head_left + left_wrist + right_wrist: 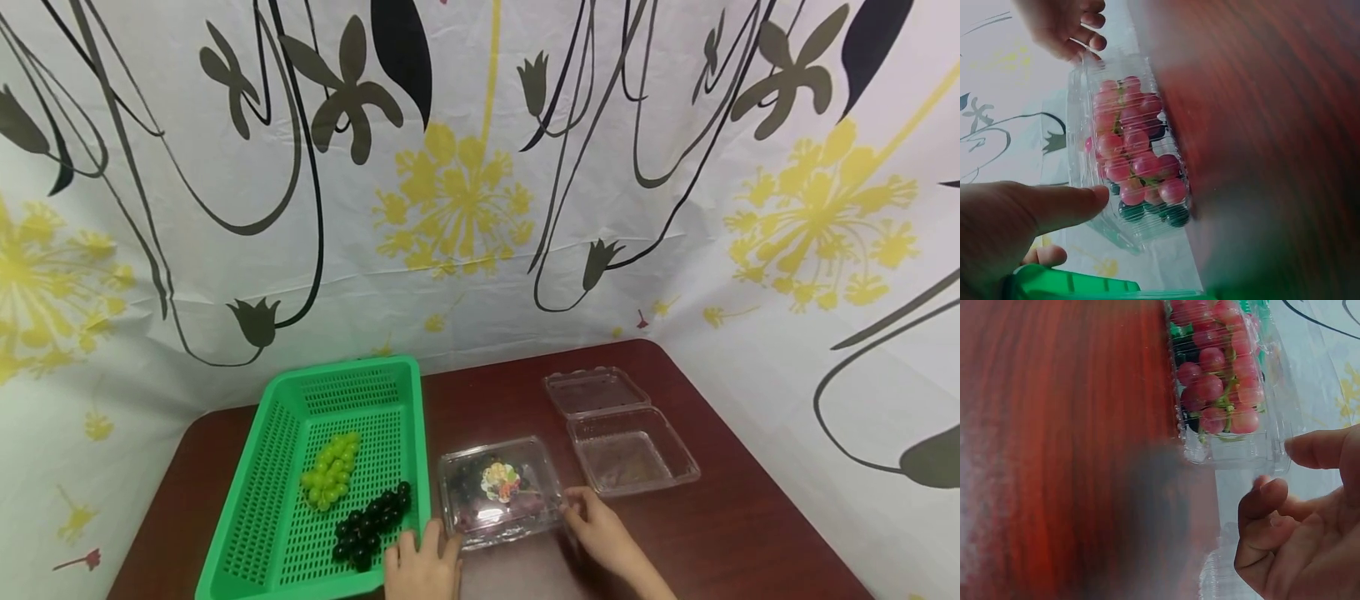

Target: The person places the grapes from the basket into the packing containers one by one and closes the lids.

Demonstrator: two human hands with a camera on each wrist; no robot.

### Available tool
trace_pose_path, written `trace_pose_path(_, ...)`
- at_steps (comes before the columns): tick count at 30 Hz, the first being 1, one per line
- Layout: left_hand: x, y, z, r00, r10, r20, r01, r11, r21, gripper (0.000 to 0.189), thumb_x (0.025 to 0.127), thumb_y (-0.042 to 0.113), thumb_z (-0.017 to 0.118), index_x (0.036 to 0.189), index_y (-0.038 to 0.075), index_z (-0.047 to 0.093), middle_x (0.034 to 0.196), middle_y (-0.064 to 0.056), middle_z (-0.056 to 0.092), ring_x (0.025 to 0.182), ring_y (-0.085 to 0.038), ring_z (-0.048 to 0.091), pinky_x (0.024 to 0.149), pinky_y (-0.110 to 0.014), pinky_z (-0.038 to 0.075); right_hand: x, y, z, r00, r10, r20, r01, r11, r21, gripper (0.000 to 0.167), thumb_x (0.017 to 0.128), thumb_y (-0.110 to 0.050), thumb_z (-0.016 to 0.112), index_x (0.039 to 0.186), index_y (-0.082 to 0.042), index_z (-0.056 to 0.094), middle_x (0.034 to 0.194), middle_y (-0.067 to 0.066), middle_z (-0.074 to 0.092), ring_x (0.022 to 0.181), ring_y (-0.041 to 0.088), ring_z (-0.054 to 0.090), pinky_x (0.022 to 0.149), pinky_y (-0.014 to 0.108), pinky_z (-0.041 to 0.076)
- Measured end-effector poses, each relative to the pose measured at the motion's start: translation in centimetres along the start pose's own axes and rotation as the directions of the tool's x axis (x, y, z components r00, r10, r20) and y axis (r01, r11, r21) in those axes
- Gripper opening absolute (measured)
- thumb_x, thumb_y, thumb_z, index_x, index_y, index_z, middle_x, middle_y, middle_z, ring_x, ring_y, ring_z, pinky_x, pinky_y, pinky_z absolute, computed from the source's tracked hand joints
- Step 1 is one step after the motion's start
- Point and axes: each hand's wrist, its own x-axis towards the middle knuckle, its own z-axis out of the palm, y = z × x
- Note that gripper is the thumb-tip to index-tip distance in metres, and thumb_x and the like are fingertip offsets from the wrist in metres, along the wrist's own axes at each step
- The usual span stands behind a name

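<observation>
Pink grapes [1137,141] lie inside the closed, clear plastic box [528,457].

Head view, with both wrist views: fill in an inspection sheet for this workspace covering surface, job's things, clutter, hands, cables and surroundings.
Surface: dark red-brown wood-grain table with rounded far corners.
Job's things: clear plastic lidded box containing pinkish-red grapes and darker ones, lid over it, latching unclear; green perforated plastic basket to its left, holding one bunch of green grapes and one of black grapes; open clear plastic box with hinged lid, farther right.
Clutter: nothing seen.
Hands: left hand at the lidded box's near left corner; right hand at its right edge, firmness of hold unclear.
Cables: nothing seen.
Surroundings: white sheet with grey, black and yellow plant prints.
</observation>
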Motion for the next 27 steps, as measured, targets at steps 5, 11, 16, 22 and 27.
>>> trace_pose_path(5, 0.0, 0.3, 0.7, 0.994, -0.027, -0.11, 0.027, 1.0, 0.0, 0.029, 0.053, 0.031, 0.087, 0.075, 0.026, 0.07, 0.091, 0.001, 0.056, 0.077, -0.026, 0.05, 0.063, -0.039, 0.038, -0.3, 0.4, 0.1, 1.0, -0.019, 0.019, 0.02, 0.999, -0.033, 0.033, 0.096, -0.028, 0.056, 0.11, 0.001, 0.062, 0.086, 0.002, 0.064, 0.078, 0.011, 0.057, 0.07, 0.029, 0.049)
trace_pose_path(11, 0.4, 0.5, 1.1, 0.977, -0.03, -0.213, 0.028, 1.0, -0.01, 0.012, 0.06, 0.019, 0.076, 0.069, 0.02, 0.067, 0.087, -0.002, 0.055, 0.072, -0.025, 0.047, 0.059, -0.038, 0.032, -0.3, 1.1, 0.3, 0.998, -0.027, 0.059, 0.024, 0.999, 0.047, 0.025, 0.097, -0.026, 0.054, 0.093, -0.002, 0.062, 0.07, 0.001, 0.053, 0.061, 0.007, 0.046, 0.057, 0.022, 0.04)
trace_pose_path(16, 0.5, 0.3, 0.7, 0.991, -0.019, -0.131, 0.021, 1.0, 0.009, 0.017, 0.06, 0.02, 0.08, 0.073, 0.021, 0.069, 0.089, -0.001, 0.056, 0.076, -0.026, 0.049, 0.06, -0.037, 0.035, -0.2, 1.3, 0.6, 0.996, -0.001, 0.093, -0.014, 0.985, 0.17, 0.025, 0.098, -0.022, 0.051, 0.084, -0.002, 0.058, 0.061, -0.003, 0.048, 0.051, 0.005, 0.042, 0.049, 0.021, 0.037)
trace_pose_path(22, 0.9, 0.2, 0.1, 0.999, 0.018, -0.03, -0.017, 0.999, 0.044, 0.02, 0.062, 0.025, 0.081, 0.079, 0.025, 0.07, 0.084, -0.001, 0.056, 0.078, -0.025, 0.05, 0.065, -0.039, 0.039, -0.1, 1.4, 0.8, 0.989, 0.033, 0.145, -0.076, 0.951, 0.299, 0.026, 0.095, -0.019, 0.053, 0.074, -0.003, 0.052, 0.057, -0.006, 0.043, 0.048, 0.003, 0.035, 0.047, 0.017, 0.032)
trace_pose_path(27, 0.8, -0.3, 0.5, 0.987, 0.111, -0.114, -0.104, 0.992, 0.067, 0.017, 0.06, 0.024, 0.08, 0.07, 0.023, 0.067, 0.074, 0.003, 0.059, 0.073, -0.024, 0.05, 0.063, -0.037, 0.039, -0.5, 1.7, 0.8, 0.98, 0.043, 0.195, -0.106, 0.939, 0.326, 0.027, 0.096, -0.02, 0.051, 0.073, -0.007, 0.051, 0.058, -0.006, 0.043, 0.049, 0.003, 0.036, 0.046, 0.016, 0.033)
